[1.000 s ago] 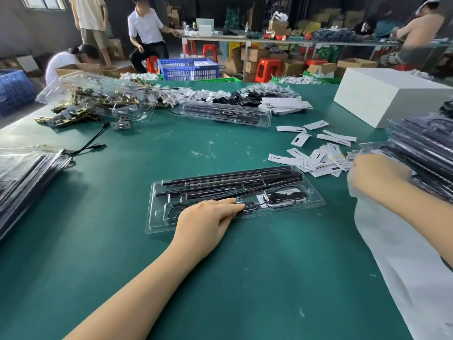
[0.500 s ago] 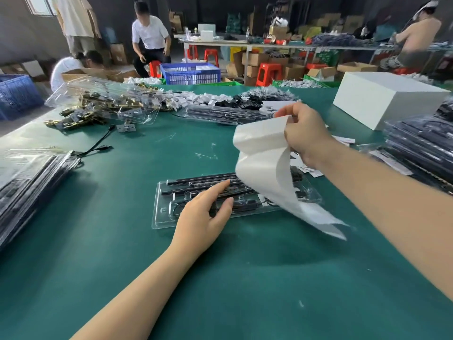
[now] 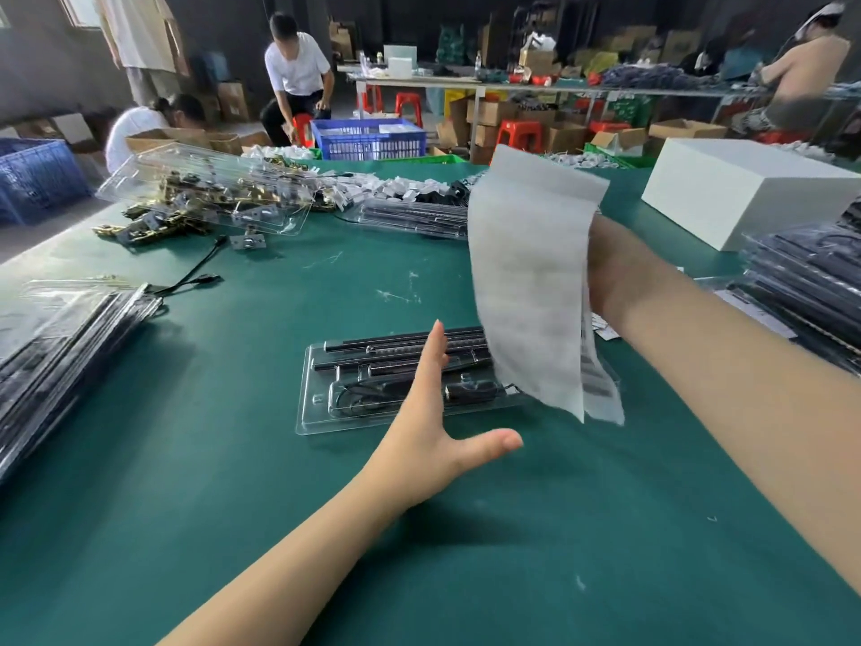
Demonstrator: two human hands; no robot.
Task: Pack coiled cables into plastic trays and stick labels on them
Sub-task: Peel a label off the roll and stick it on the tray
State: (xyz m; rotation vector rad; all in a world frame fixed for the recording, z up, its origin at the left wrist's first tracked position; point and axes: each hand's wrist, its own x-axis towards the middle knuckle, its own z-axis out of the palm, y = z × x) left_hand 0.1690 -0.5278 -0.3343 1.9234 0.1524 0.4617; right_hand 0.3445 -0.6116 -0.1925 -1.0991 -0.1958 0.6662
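One filled plastic tray lies at table centre, left hand flat-fingered over it, right hand at 2 o'clock gripping a label sheet; labelling step, next likely peeling one label free.

My right hand is mostly hidden behind the white label sheet, so I cannot see its fingers or how they hold the sheet; the sheet also covers the right end of the clear tray and the rods in it; print on the sheet's lower right is too blurred to read; my left hand covers part of the tray's middle; the stacks of packed trays at the left edge and right edge are cut off by the frame.
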